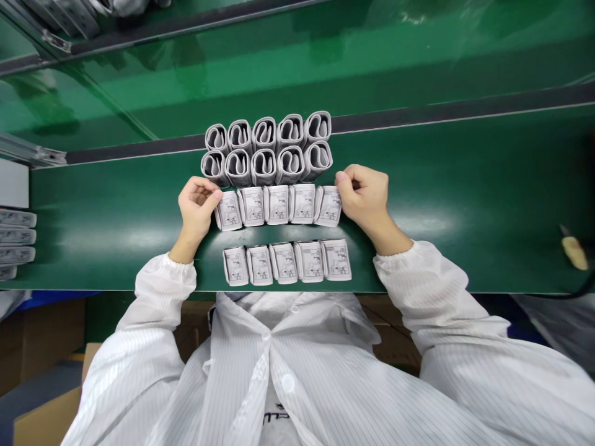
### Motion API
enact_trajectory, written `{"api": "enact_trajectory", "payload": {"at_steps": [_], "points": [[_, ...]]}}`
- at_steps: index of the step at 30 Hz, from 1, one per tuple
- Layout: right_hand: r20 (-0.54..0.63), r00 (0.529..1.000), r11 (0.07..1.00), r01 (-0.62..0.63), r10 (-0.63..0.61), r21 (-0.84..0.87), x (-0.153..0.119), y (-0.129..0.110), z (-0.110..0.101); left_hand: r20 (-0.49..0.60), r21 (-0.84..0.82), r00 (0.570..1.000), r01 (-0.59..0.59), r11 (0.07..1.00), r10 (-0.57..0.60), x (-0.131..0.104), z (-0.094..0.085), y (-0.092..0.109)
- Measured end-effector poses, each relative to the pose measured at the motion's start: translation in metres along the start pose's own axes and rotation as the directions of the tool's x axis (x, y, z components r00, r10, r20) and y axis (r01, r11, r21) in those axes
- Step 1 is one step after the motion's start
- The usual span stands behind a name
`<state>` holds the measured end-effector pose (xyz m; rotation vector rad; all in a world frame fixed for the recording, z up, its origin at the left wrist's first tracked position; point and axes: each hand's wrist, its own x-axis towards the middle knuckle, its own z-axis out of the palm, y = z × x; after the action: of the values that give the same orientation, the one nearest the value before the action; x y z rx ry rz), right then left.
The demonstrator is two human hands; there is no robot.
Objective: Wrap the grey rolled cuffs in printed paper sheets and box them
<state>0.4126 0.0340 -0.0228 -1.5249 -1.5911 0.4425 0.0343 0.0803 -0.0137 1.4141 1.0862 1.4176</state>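
Five packets (277,205) between left hand (198,206) and right hand (366,193), both grips narrow; ten rolls (264,176) beyond, five nearer packets (283,263).

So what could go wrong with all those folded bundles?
The left hand and right hand touch the middle row at its ends, so its centre could drop if lifted. Pushing back might tip the rolled bundles behind. The front row lies near the table edge, so a sleeve could brush it off.

White pinstriped smock (320,384), pale buttons, pointed collar (362,319), gathered cuffs (400,251); dark lettering on garment (277,430) beneath.
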Motion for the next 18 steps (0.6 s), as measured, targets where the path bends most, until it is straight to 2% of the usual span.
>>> {"api": "enact_trajectory", "payload": {"at_steps": [18], "points": [[-0.011,1.0,0.999,0.027,-0.027,0.036,0.0006,0.0002,0.0004,0.006,-0.01,1.0,-0.009,1.0,0.009,-0.0006,0.0003,0.0003]]}}
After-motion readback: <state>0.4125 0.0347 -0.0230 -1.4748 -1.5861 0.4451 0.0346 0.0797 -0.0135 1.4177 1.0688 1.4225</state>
